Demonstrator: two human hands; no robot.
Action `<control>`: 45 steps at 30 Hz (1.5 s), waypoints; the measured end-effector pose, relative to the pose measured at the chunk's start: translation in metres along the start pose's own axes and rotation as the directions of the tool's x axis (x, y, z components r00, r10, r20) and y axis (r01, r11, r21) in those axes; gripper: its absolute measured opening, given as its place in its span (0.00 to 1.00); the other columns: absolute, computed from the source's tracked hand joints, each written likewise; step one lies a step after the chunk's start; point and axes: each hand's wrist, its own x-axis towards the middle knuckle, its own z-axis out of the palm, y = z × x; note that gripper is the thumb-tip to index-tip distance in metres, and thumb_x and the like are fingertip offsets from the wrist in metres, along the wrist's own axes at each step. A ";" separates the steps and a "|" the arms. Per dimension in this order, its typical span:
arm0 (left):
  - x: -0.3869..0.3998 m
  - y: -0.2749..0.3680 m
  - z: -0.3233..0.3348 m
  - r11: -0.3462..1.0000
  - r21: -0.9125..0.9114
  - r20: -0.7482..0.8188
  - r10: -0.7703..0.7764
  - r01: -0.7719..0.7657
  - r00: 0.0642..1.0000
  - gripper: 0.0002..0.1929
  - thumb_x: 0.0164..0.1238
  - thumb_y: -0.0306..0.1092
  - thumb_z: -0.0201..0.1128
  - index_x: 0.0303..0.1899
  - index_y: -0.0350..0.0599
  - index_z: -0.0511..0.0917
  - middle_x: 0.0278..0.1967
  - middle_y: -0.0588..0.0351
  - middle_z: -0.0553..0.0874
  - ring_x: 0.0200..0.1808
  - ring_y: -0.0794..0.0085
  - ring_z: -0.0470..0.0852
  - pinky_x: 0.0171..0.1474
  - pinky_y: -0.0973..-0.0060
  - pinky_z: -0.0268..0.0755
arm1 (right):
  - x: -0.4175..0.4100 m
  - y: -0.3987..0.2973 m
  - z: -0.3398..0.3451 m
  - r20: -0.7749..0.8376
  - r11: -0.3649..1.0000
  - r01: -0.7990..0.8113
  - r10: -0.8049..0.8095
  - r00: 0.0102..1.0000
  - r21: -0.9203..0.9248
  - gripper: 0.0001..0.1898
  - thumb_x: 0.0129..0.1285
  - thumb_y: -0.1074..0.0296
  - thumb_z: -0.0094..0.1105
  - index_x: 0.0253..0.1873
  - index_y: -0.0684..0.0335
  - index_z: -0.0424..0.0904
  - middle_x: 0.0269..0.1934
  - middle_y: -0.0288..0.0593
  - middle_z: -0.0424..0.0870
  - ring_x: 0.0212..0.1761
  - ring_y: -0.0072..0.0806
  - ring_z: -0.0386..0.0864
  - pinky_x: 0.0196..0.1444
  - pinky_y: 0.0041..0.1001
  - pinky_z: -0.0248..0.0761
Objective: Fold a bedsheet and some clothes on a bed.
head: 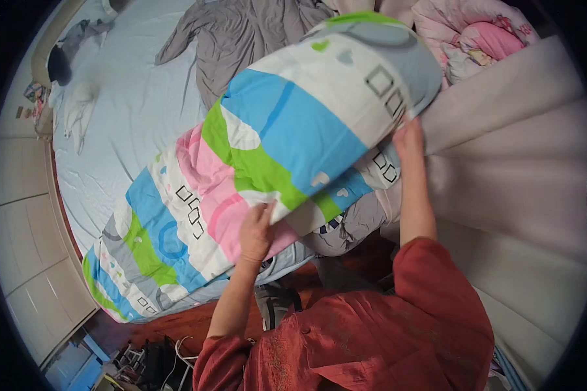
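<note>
A multicoloured patterned quilt (298, 119) in blue, green, white, pink and grey lies folded along the near side of a bed. My left hand (257, 232) grips the near edge of its upper layer, close to a green and white patch. Farther right, my right hand (410, 139) holds the same layer by its edge near the printed black squares. Between my hands this layer is lifted a little off the layer below, and its far right part bulges up. Some of my fingers are hidden by the cloth.
A light blue sheet (127, 97) covers the bed. Grey clothing (254, 39) lies beyond the quilt, with pink bedding (494, 39) at far right. A pale curtain-like cloth (508, 117) hangs close to my right arm. Cream cabinet panels (32, 220) stand left; hangers (183, 354) lie below.
</note>
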 end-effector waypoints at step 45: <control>-0.032 -0.014 0.080 0.972 0.231 0.456 -0.155 0.052 0.876 0.35 0.51 0.45 0.63 0.63 0.60 0.59 0.65 0.51 0.58 0.65 0.52 0.57 0.57 0.52 0.60 | -0.017 -0.029 -0.015 -0.079 0.929 0.128 -0.165 0.983 -0.348 0.25 0.57 0.67 0.61 0.58 0.67 0.65 0.52 0.45 0.74 0.49 0.36 0.74 0.53 0.30 0.68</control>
